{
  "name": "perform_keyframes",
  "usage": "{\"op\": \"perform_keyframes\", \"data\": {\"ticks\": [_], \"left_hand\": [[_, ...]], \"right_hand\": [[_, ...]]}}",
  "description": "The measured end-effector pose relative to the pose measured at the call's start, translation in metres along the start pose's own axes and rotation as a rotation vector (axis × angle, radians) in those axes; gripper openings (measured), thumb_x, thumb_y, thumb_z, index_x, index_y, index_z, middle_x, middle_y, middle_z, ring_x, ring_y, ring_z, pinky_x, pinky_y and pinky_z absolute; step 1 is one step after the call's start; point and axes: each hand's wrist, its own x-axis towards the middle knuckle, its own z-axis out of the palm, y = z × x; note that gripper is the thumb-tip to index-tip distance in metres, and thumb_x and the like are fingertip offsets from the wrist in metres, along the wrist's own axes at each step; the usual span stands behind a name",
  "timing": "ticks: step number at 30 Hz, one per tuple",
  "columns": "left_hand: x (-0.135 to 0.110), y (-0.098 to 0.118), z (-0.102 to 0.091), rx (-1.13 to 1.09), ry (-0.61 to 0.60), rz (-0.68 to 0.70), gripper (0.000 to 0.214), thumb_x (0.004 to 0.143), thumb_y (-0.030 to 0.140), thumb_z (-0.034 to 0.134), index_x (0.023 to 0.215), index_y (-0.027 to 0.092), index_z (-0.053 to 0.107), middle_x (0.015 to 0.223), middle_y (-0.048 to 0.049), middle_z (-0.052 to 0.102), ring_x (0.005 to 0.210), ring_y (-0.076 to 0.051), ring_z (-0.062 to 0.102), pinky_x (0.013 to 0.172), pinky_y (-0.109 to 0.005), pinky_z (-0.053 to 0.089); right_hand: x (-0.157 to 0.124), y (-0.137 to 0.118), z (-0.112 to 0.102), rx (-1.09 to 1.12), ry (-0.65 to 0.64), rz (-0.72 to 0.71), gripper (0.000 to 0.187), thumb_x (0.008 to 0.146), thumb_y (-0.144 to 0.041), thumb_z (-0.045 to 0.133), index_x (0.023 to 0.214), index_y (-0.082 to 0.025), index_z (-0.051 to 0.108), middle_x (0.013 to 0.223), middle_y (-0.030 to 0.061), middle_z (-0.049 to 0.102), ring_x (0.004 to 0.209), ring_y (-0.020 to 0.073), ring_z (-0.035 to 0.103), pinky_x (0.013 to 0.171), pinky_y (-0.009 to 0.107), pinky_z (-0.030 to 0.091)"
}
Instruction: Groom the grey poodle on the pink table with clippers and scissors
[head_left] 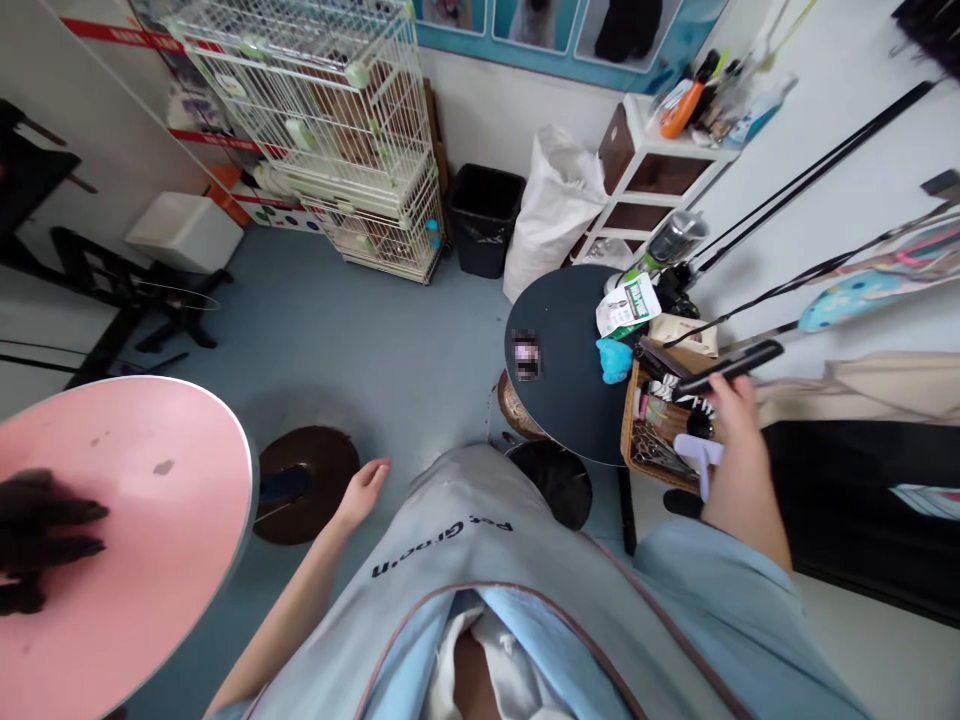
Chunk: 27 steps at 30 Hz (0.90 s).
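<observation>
My right hand (739, 405) grips a long black tool (731, 368) with a smooth handle; its exact kind is unclear from here. Below it is a wicker basket (628, 440) with scissors (660, 445), a lilac-handled tool (699, 450) and other small items. At the lower left, my left hand (365, 492) hangs over the floor beside my grey apron (480, 540), loosely extended and holding nothing. Farther left, the dark furry legs of an animal (56, 525) rest on a pink round table (180, 440); its body is cut off by the frame.
A dark table (570, 400) carries a white-and-green pouch (628, 305) and a bright blue item (614, 360). Beyond stand a black bin (484, 220), a white sack (551, 210), a wire cage (360, 130) and a drawer unit (660, 150). A brown round stool (322, 460) is near my left hand.
</observation>
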Motion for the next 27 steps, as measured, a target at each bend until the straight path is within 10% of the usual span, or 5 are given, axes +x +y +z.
{"op": "perform_keyframes", "data": {"ticks": [4, 9, 15, 21, 27], "left_hand": [[0.003, 0.064, 0.027, -0.082, -0.074, 0.182, 0.079, 0.069, 0.081, 0.051, 0.103, 0.012, 0.065, 0.108, -0.0172, 0.07, 0.101, -0.03, 0.065, 0.096, -0.042, 0.048], [-0.018, 0.135, 0.046, -0.225, -0.178, 0.362, 0.063, 0.079, 0.069, 0.053, 0.102, 0.013, 0.069, 0.099, -0.0142, 0.073, 0.09, -0.026, 0.068, 0.088, -0.039, 0.053], [-0.045, 0.163, 0.038, -0.489, -0.064, 0.41, 0.057, 0.074, 0.067, 0.062, 0.089, 0.012, 0.07, 0.085, -0.0105, 0.073, 0.079, -0.022, 0.067, 0.081, -0.036, 0.055], [-0.067, 0.156, 0.027, -0.732, 0.16, 0.34, 0.043, 0.068, 0.055, 0.072, 0.079, 0.014, 0.066, 0.072, -0.0043, 0.068, 0.068, -0.016, 0.063, 0.073, -0.032, 0.054], [-0.049, 0.132, 0.036, -0.719, 0.2, 0.157, 0.046, 0.07, 0.061, 0.066, 0.074, 0.018, 0.051, 0.057, 0.0027, 0.052, 0.051, -0.01, 0.049, 0.053, -0.025, 0.041]], "right_hand": [[-0.038, -0.102, 0.079, 1.288, -0.384, 0.043, 0.042, 0.088, -0.055, 0.034, 0.102, -0.02, 0.054, 0.082, 0.0057, 0.06, 0.076, 0.019, 0.06, 0.072, 0.034, 0.049], [-0.118, -0.242, 0.182, 1.638, -1.127, 0.045, 0.036, 0.077, -0.056, 0.053, 0.088, -0.022, 0.054, 0.06, -0.0051, 0.048, 0.051, 0.0108, 0.045, 0.054, 0.025, 0.042], [-0.196, -0.338, 0.195, 1.59, -1.706, -0.173, 0.035, 0.078, -0.052, 0.057, 0.095, -0.022, 0.056, 0.064, -0.003, 0.055, 0.058, 0.0144, 0.051, 0.059, 0.03, 0.047], [-0.232, -0.37, 0.193, 1.437, -1.838, -0.122, 0.031, 0.082, -0.05, 0.05, 0.094, -0.022, 0.056, 0.063, -0.0029, 0.057, 0.056, 0.0137, 0.053, 0.056, 0.029, 0.048], [-0.251, -0.366, 0.222, 1.218, -1.498, -0.21, 0.035, 0.081, -0.054, 0.059, 0.091, -0.021, 0.061, 0.063, -0.0013, 0.066, 0.062, 0.0169, 0.064, 0.063, 0.031, 0.055]]}}
